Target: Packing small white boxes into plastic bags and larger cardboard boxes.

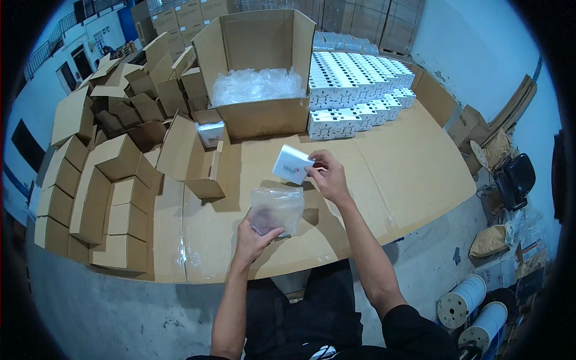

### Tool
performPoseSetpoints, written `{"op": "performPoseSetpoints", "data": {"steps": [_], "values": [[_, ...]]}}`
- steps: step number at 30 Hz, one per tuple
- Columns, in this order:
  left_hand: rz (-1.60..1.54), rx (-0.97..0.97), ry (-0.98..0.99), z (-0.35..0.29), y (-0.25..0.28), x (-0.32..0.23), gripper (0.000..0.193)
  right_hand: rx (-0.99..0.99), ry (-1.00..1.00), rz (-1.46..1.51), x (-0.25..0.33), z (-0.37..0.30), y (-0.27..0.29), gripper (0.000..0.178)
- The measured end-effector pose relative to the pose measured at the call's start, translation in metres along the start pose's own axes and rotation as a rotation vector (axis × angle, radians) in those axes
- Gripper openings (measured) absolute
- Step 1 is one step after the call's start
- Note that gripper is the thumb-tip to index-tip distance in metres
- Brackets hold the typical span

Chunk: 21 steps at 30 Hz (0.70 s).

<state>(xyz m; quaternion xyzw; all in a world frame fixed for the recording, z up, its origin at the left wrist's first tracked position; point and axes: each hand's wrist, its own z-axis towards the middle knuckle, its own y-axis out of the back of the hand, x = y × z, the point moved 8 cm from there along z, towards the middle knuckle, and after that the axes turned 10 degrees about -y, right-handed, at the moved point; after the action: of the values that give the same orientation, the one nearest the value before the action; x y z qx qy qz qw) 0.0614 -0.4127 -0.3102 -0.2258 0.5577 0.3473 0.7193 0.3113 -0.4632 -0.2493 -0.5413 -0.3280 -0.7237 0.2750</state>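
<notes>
Cardboard boxes point(127, 223): from my distant seat I saw them stacked along the left of the table, with more open ones heaped behind them on the far side.
Open carton point(206, 191): it stood right of that stack, flaps up, with a white packet point(210, 133) at its far end.
Left hand point(257, 241): I had it gripping a clear bag point(279, 209) by the near left part, thumb in front; its other fingers were mostly hidden.
Large box point(264, 120): it sat open at the far middle, heaped with clear plastic point(258, 87).
White block point(292, 165): this hung tilted just beyond the bag, above the brown tabletop point(408, 174), small printed marks on its face.
Right hand point(328, 176): I saw its thumb and fingers pinching the block's right edge.
White units point(363, 81): they filled the far right of the table in tight rows.
Spools point(465, 300): these lay on the floor at near right.
Black chair point(516, 182): it stood farther right, beyond the spools.
</notes>
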Motion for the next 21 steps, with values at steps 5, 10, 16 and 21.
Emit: {"op": "performPoseSetpoints", "data": {"steps": [5,10,16,21], "values": [[0.011,0.035,0.008,0.002,-0.003,-0.006,0.057,0.003,-0.109,0.631,0.005,-0.005,-0.005,0.019],[-0.006,0.035,0.059,0.002,-0.001,0.001,0.059,0.209,-0.18,0.752,0.014,-0.016,-0.024,0.018],[-0.093,0.023,0.025,0.003,-0.002,-0.002,0.064,0.291,-0.157,0.642,0.014,-0.019,-0.02,0.017],[-0.051,0.02,0.011,0.004,-0.002,-0.011,0.062,0.32,-0.149,0.486,0.012,-0.016,-0.012,0.018]]}}
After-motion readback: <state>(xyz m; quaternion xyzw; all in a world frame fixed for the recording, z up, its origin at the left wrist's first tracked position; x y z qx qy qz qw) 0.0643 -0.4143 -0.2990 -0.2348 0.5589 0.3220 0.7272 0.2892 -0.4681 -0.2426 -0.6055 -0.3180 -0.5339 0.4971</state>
